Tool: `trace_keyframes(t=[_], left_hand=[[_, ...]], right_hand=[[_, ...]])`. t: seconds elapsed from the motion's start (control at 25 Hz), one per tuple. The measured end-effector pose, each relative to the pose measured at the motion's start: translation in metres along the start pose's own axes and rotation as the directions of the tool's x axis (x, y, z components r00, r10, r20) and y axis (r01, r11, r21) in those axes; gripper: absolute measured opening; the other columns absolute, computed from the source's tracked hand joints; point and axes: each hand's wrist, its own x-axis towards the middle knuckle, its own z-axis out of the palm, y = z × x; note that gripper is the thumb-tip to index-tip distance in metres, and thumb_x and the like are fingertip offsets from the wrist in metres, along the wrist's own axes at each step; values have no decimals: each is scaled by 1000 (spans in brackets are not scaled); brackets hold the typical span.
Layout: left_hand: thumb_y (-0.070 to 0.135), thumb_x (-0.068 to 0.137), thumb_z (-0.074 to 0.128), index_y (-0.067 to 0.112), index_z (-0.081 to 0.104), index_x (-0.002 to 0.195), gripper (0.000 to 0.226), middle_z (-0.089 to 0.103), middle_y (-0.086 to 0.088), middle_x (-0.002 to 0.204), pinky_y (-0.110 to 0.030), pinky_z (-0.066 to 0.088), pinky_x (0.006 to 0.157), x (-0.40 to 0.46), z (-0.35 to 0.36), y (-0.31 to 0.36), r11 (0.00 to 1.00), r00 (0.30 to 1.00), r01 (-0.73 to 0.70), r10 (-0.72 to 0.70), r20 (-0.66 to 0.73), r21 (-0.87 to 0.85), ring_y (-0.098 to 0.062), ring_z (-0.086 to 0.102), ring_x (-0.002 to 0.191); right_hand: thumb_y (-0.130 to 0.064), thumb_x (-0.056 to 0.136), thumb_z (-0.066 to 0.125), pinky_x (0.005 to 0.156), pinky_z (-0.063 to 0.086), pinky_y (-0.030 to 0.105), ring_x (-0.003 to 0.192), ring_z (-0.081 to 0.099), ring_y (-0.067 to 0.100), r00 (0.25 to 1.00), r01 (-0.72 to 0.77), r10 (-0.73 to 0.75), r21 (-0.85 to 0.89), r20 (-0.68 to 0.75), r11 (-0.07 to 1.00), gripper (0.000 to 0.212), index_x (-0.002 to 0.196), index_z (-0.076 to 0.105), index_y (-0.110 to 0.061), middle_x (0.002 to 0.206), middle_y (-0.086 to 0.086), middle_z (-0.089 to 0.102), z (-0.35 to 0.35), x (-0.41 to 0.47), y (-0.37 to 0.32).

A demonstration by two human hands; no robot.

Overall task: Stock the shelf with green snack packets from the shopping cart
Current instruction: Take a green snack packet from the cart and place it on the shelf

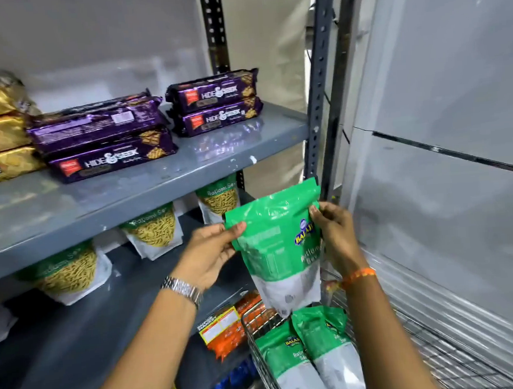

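Stock count: three Ratlami Sev packets (157, 228) stand on the middle shelf (77, 337). My left hand (211, 255) and right hand (333, 231) pinch a fourth (280, 247) above the shopping cart (261, 361); two (314, 351) remain inside.

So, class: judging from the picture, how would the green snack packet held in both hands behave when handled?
The green snack packet probably flexes: its glossy film creases between the left hand and right hand. The sheen suggests it is slippery. Similar shelved packets lean back, so it may tip.
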Motion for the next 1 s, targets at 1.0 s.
trace_keyframes(t=[1.0], left_hand=[[53, 99, 30, 26, 45, 144, 54, 54, 9, 139, -14, 44, 79, 86, -29, -75, 994, 975, 92, -100, -197, -50, -13, 55, 123]], right_hand=[[5, 96, 24, 75, 41, 27, 89, 57, 9, 846, -383, 446, -249, 292, 890, 49, 110, 66, -18, 103, -5, 67, 69, 85, 110]])
